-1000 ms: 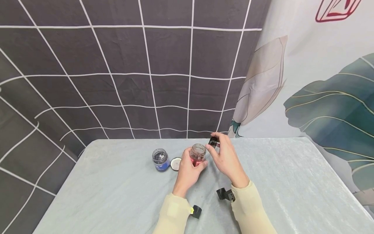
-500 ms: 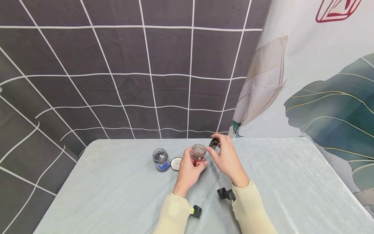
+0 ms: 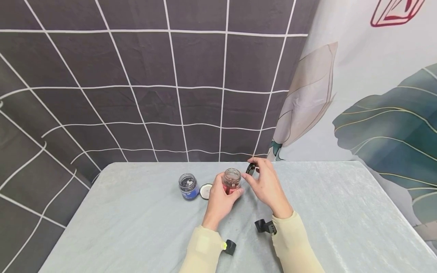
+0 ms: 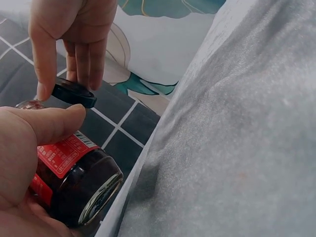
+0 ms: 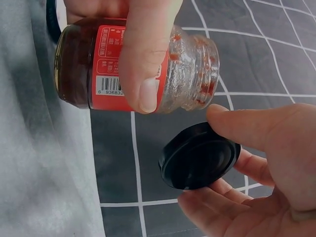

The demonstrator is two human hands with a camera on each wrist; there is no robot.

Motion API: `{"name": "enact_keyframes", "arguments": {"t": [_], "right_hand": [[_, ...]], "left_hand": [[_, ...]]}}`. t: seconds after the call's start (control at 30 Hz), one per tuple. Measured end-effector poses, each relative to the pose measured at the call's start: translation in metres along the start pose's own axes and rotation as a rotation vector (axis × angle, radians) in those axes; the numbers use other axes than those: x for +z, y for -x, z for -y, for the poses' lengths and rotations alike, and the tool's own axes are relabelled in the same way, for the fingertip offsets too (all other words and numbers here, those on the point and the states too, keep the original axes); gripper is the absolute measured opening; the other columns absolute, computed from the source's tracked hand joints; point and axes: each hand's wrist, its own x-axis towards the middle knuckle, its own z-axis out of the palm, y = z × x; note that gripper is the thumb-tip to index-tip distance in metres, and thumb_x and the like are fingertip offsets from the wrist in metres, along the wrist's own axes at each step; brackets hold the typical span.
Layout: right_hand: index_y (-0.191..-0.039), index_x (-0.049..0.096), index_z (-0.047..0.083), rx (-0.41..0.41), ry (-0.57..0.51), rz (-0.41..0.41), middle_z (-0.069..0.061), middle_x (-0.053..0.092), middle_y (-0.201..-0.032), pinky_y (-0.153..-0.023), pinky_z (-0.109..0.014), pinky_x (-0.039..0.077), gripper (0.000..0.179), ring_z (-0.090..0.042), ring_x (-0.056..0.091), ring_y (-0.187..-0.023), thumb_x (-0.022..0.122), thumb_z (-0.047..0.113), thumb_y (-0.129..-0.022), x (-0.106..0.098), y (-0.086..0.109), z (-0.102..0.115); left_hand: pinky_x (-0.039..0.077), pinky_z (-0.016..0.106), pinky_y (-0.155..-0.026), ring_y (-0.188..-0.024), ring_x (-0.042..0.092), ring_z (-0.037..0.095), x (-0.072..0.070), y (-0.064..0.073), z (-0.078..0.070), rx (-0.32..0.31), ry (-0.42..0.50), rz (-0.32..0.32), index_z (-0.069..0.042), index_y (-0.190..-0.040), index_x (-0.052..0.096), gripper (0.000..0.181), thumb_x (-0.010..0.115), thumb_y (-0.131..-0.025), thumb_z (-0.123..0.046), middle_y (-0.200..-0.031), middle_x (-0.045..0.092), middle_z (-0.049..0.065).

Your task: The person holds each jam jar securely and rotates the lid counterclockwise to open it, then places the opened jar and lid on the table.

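Note:
My left hand (image 3: 220, 203) grips a glass jar (image 5: 129, 71) with a red label and barcode. The jar's mouth is uncovered; dark red contents fill its lower part and reddish bits cling near the neck. Just right of the mouth, my right hand (image 3: 268, 186) pinches a black jar lid (image 5: 197, 158) by its edge, between thumb and fingers. The lid is tilted and apart from the jar. In the left wrist view the same lid (image 4: 73, 94) appears nearly edge-on above my left thumb.
Left of my hands stands a second glass jar (image 3: 189, 188) with a blue label, uncovered. Beside it lies a lid (image 3: 205, 191), pale inside facing up. A grey cloth covers the table (image 3: 129, 220); a dark gridded curtain (image 3: 143, 106) hangs behind.
The black lid has turned in my right hand and appears more edge-on in the head view. My right hand has shifted very slightly right. The left hand and its jar stay put.

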Motion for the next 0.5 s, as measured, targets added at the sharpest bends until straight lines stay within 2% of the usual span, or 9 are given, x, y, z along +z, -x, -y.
{"name": "enact_keyframes", "arguments": {"t": [0.27,0.5], "right_hand": [[-0.123,0.058,-0.003,0.010,0.000,0.020,-0.024,0.054,-0.124,-0.097,-0.048,0.051,0.043,-0.038,0.061,-0.112,0.078,0.006,-0.086,-0.0007,-0.0008,-0.0026],[-0.118,0.059,-0.004,-0.003,0.029,0.022,-0.022,0.063,-0.116,-0.092,-0.050,0.051,0.041,-0.038,0.062,-0.107,0.080,0.005,-0.084,-0.0005,-0.0018,-0.0048]], "left_hand": [[0.046,0.047,-0.098,-0.113,0.060,0.026,0.0005,-0.0001,0.0004,-0.003,-0.006,0.001,-0.006,-0.134,0.051,0.065,0.084,-0.081,-0.025,-0.123,0.062,0.012],[0.047,0.045,-0.097,-0.112,0.061,0.025,0.0013,-0.0003,0.0020,0.001,-0.016,0.006,-0.006,-0.134,0.052,0.064,0.084,-0.081,-0.025,-0.122,0.064,0.011]]}}
